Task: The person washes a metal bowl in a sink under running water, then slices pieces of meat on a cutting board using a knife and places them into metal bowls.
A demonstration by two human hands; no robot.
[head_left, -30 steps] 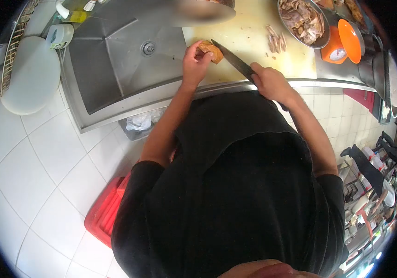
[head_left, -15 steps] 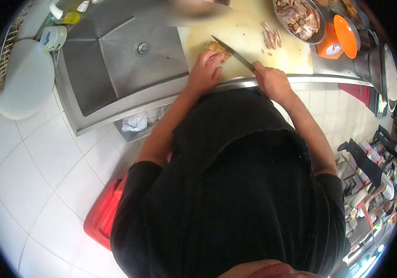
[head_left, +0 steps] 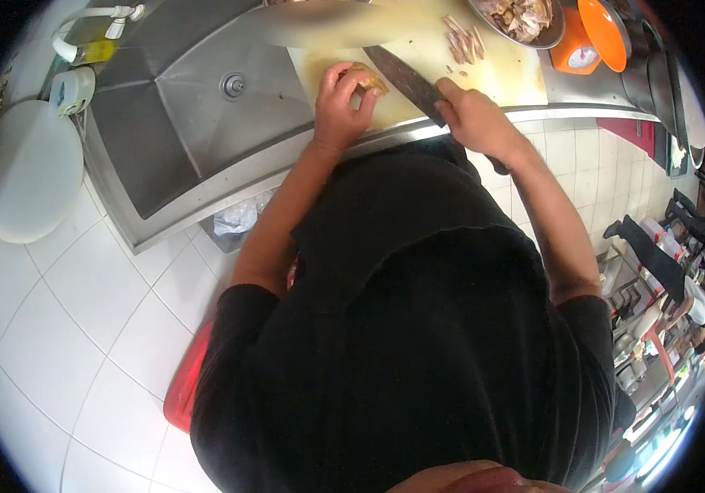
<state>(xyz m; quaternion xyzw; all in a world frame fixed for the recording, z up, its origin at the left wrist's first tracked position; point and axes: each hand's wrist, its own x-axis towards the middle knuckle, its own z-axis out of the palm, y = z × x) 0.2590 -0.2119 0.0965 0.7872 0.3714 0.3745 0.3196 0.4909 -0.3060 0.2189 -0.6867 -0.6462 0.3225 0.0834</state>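
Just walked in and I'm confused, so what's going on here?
A person has the left hand on a golden-brown piece of food at the cutting board. The right hand holds a large knife close to it. Pale strips of food lie farther along the board, near a metal bowl of meat pieces.

White floor tiles [head_left: 122, 329], steel sink [head_left: 147, 123], bright light [head_left: 670, 460] lower right

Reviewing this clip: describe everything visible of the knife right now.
The knife has a broad, dark grey blade that looks metal, one face showing. It slants over the yellowish cutting board, tip pointing forward and left, near the brown food piece. The right hand grips and mostly hides the handle; its dark end sticks out behind. Whether the blade touches the board is unclear.
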